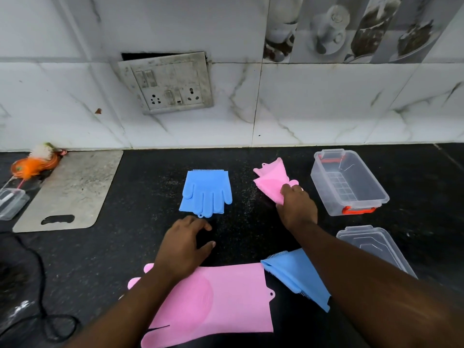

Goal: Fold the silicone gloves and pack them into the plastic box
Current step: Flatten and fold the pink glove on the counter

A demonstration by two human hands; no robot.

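On the black counter, a folded blue glove lies flat in the middle. My right hand grips a crumpled pink glove just left of the clear plastic box, which stands open with orange latches. My left hand hovers over bare counter below the blue glove, fingers apart, holding nothing. A second pink glove lies flat near me, partly under my left forearm. Another blue glove lies beside it, partly hidden by my right forearm.
The box's clear lid lies at the right, below the box. A grey cutting board lies at the left, with a small clear container and an orange brush beyond it. A black cable runs at the lower left.
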